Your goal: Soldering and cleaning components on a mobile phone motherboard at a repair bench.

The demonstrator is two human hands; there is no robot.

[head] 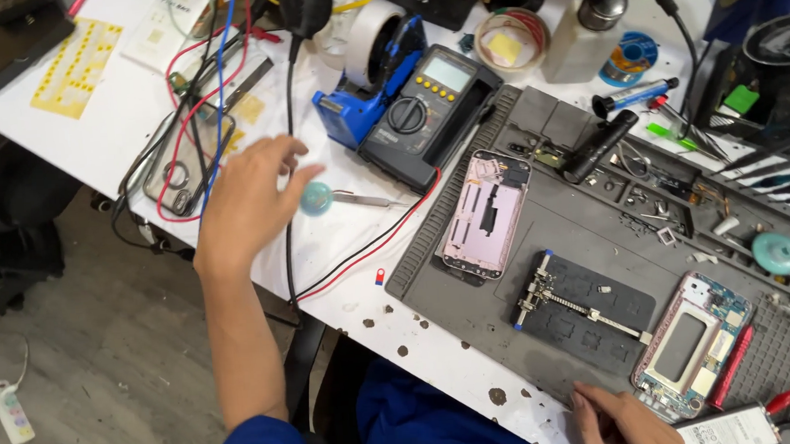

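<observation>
The left hand (247, 200) reaches with fingers loosely spread toward the teal-handled tool (317, 198), just beyond its fingertips. Red and black leads (360, 252) lie close by; a careless grab could snag them.

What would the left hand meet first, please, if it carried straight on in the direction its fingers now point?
Most likely the small teal-handled tool lying on the white bench; the left hand has its fingertips just short of it, pointing right. Height above the bench is unclear.
</observation>
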